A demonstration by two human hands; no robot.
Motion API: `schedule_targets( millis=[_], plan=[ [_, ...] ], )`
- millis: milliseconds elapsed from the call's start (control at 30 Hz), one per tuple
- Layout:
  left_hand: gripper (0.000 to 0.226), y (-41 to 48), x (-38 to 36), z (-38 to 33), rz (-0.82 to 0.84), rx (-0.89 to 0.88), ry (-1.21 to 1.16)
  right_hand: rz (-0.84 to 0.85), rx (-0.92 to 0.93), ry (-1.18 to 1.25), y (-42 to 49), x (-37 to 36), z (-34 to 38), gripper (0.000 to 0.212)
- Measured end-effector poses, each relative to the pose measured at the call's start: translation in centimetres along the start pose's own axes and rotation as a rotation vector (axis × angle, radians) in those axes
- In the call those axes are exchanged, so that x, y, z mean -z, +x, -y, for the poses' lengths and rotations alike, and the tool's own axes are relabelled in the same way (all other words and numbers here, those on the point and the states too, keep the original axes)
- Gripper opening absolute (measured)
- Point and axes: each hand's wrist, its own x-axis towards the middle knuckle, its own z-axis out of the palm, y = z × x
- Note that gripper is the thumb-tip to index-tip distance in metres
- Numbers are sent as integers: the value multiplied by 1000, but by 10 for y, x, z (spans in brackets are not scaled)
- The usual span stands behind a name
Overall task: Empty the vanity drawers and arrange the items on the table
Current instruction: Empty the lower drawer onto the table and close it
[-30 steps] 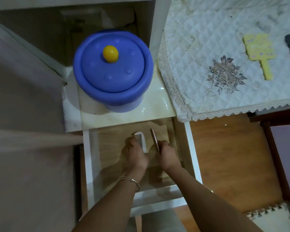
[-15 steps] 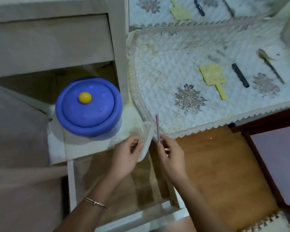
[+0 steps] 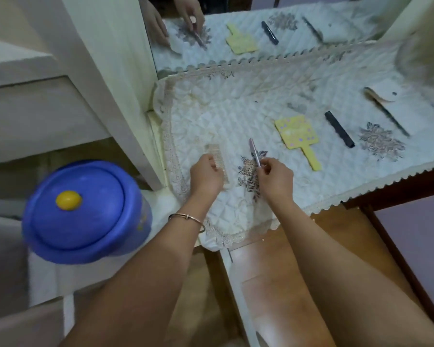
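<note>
Head cam: the desk has a quilted white lace-edged cover and a mirror at 12 o'clock. Left hand is pinched around a white comb, right hand pinches a thin pinkish stick, both just over the cover. Yellow hand mirror and black comb lie at 2 o'clock. Blue lidded bin at 9 o'clock.

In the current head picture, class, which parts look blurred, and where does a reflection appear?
Head view: the blue container at left is smeared by motion blur; the white comb and yellow hand mirror stay fairly sharp; the vanity mirror along the top reflects both hands.
</note>
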Motion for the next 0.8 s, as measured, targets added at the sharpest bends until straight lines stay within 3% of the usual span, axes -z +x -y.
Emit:
schedule_targets(
  millis=[300, 367, 467, 600, 700, 800],
  plan=[
    [35, -18, 9, 18, 20, -186, 169, 9, 44, -63, -3, -11, -15, 27],
    [37, -35, 17, 24, 15, -249, 154, -49, 107, -142, -17, -6, -12, 34],
    [41, -76, 34, 41, -9, -309, 126, -82, 294, -164, -59, 3, -9, 30],
    [29, -144, 65, 92, 88, -224, 167, 149, 493, -157, -151, 2, -30, 27],
    [24, -198, 89, 151, 204, -74, 288, 356, 441, -193, -221, -6, -53, 27],
    [20, -245, 105, 217, 217, 36, 292, 488, 408, -243, -273, -14, -76, 22]
  ],
)
